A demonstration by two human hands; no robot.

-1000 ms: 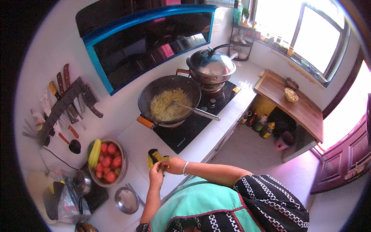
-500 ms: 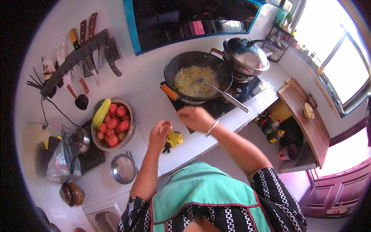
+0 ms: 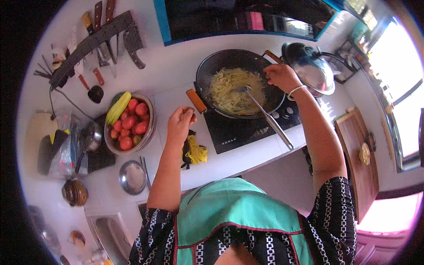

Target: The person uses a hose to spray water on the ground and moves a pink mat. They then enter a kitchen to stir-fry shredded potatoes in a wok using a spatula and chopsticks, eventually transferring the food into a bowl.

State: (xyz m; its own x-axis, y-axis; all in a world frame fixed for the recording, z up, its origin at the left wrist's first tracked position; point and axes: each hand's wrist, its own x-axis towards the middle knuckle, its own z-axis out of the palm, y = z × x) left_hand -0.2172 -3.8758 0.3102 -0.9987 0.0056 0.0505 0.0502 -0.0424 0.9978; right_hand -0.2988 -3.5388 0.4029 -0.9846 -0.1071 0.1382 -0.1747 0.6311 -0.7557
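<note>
A dark wok with orange-brown handles sits on the black gas stove. Pale shredded vegetable lies in it. A metal spatula rests in the food, its handle leaning over the near rim. Above the wok's right side is my right hand, fingers bent together and pointing down; whatever they pinch is too small to see. My left hand is raised over the counter left of the wok, its fingers curled in and their contents hidden. Below it lies a yellow and black cloth.
A lidded pan stands right of the wok. Left are a bowl of tomatoes topped by a green-yellow gourd, a metal dish and chopsticks. Knives hang on a wall rack; a wooden board is at right.
My right hand has moved from near my left hand to the right and up, over the wok. My left hand stays raised at nearly the same place. The view has shifted a little.
</note>
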